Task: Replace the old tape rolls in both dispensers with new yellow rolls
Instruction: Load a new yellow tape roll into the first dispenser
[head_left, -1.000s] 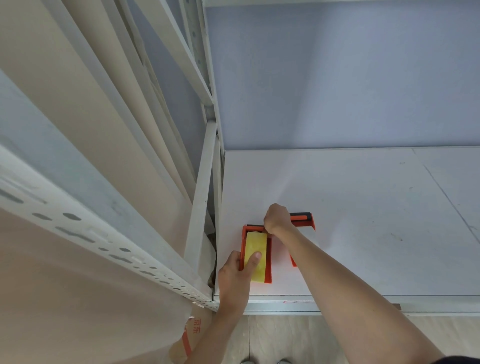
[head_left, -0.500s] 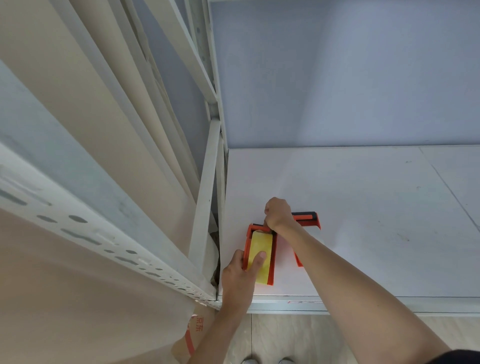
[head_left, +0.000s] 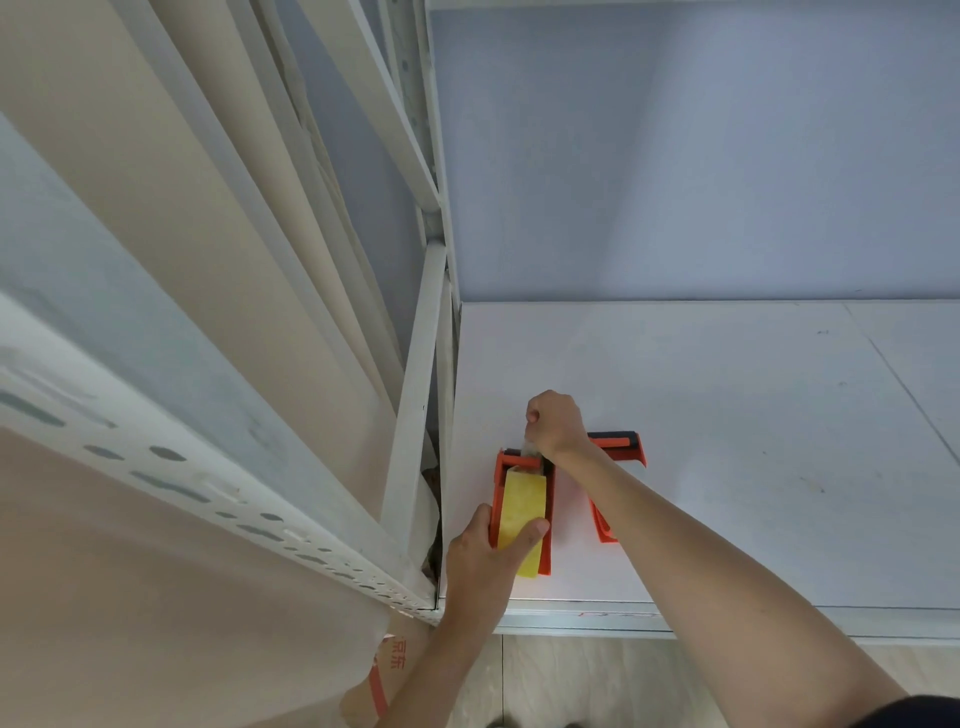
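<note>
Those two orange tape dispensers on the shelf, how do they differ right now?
The left dispenser holds a yellow roll; in the right dispenser no roll shows, though an arm hides much of it. Both hands work on the left dispenser: the left hand steadies it with the thumb on the roll, and the right hand pinches something at its far end. Nothing grips the right dispenser. Both are orange and lie on the white shelf.

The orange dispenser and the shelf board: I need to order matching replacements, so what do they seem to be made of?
The dispenser looks like moulded plastic: uniform bright orange, smooth, with a black strip at its far end. The shelf board seems a white laminated or painted panel, matt and lightly scuffed, with a seam on the right; its front edge looks like pale metal. Neither is certain.
</note>
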